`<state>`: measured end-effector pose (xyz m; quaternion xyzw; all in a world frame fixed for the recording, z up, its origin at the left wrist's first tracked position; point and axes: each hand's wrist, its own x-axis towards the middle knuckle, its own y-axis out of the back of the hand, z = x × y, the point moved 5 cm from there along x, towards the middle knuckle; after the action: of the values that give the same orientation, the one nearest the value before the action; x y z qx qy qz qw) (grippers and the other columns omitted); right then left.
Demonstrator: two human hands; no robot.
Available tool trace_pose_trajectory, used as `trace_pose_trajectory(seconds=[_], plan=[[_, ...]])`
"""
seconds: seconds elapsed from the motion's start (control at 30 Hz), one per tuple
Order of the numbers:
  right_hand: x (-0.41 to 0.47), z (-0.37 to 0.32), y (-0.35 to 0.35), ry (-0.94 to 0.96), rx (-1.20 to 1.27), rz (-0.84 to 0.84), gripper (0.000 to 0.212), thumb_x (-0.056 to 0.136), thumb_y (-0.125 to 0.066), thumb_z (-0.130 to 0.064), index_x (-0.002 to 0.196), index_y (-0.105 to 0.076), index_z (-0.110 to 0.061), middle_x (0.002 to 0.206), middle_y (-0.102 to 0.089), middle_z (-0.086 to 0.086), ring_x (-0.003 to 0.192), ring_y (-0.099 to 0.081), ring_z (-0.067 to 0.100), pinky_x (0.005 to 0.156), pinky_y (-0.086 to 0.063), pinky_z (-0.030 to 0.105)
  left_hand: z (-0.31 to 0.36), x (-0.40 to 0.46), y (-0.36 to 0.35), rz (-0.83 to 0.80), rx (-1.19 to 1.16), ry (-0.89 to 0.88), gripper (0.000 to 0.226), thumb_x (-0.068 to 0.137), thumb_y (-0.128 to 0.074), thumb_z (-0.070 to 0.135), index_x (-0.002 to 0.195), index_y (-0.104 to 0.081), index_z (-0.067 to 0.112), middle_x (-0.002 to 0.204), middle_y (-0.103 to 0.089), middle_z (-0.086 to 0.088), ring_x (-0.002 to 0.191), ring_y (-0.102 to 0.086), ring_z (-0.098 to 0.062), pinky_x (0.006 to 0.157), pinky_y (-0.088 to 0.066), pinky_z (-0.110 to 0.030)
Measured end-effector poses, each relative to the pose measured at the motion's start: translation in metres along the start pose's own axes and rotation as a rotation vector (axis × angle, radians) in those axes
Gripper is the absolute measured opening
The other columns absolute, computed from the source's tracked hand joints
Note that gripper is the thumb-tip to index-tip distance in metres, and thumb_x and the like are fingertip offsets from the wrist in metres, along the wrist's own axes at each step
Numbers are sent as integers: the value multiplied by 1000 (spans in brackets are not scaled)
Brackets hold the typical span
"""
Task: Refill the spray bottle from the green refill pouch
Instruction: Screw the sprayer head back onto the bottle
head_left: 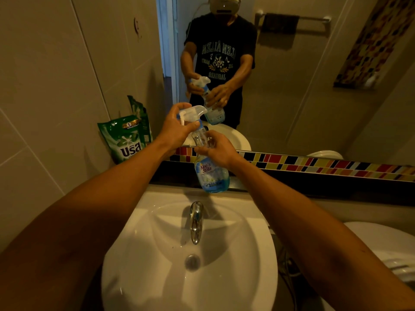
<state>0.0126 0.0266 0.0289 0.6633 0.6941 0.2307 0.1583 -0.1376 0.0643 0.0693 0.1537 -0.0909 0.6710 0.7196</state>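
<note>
Above the sink (pixel 157 254), the left hand (pixel 177 126) grips the bottle's (pixel 211 173) spray head (pixel 190 113); the right hand (pixel 217 149) holds its neck. The green pouch (pixel 125 140) stands left of the bottle.

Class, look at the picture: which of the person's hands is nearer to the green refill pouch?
Left. The left hand grips the trigger head just right of the green refill pouch; the right hand holds the spray bottle neck, farther right.

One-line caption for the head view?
Over the sink, left hand grips trigger head, right hand holds spray bottle.
</note>
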Motion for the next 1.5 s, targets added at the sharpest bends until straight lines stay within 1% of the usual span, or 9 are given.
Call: trace_pose_trajectory(seconds=[0.13,0.3,0.47,0.67,0.87,1.03,1.23,1.33,1.5], plan=[[-1,-1,1,1,2,-2,44,91,-79,-23,129,-59,-13,109,-70,4,89,-68,12,77,-56,28,-1,0,-2,-20,-9,-2,52,87,-71,3,132,-47,15,124,-56,-6,97,-62,-11,65,-53,-11],[0,-3,-2,8,-42,20,58,88,-80,-32,137,-56,-12,120,-70,8,105,-68,24,93,-59,45,0,-4,-7,23,-53,-32,54,83,-79,9,122,-44,15,109,-58,3,84,-65,4,67,-53,-13],[-2,-4,-3,32,-35,17,52,89,-80,-29,133,-57,-13,116,-70,8,102,-68,25,92,-59,47,-1,-3,-3,47,-32,-62,54,79,-81,6,121,-48,14,110,-58,0,92,-62,-8,67,-53,-14],[-6,-6,2,37,60,-45,44,91,-79,-20,129,-59,-12,101,-68,1,88,-67,12,86,-59,38,0,-2,1,-22,-61,-71,54,78,-81,3,122,-51,14,115,-59,-6,92,-65,-15,68,-56,-19],[-6,-3,9,21,189,-150,41,87,-82,-15,124,-65,-12,106,-76,9,95,-75,22,85,-62,36,2,1,3,-122,-125,-40,53,79,-81,5,122,-53,18,127,-59,-14,106,-66,-28,77,-61,-33],[-10,5,12,-31,258,-218,37,87,-80,-8,121,-67,-16,99,-78,0,90,-76,14,79,-61,28,0,1,1,-159,-83,-29,50,79,-81,7,122,-57,17,125,-60,-11,104,-66,-24,75,-58,-25],[-12,14,11,-53,226,-209,36,89,-79,-14,122,-65,-20,109,-77,3,99,-76,20,87,-62,37,1,-4,-7,-189,-33,-15,49,79,-81,6,120,-57,18,120,-62,-7,97,-66,-18,71,-57,-20],[-11,18,10,-51,203,-182,39,90,-78,-17,126,-65,-16,111,-76,4,100,-75,20,87,-62,38,-4,-7,-12,-194,-24,8,60,81,-80,7,133,-51,18,126,-61,-12,100,-69,-20,75,-60,-25],[-14,24,15,-34,111,-119,38,91,-77,-16,127,-64,-12,102,-68,-7,93,-67,10,70,-54,17,-14,-17,-17,-200,-16,66,94,82,-80,13,153,-22,33,130,-60,-8,111,-67,-18,89,-58,-32]])
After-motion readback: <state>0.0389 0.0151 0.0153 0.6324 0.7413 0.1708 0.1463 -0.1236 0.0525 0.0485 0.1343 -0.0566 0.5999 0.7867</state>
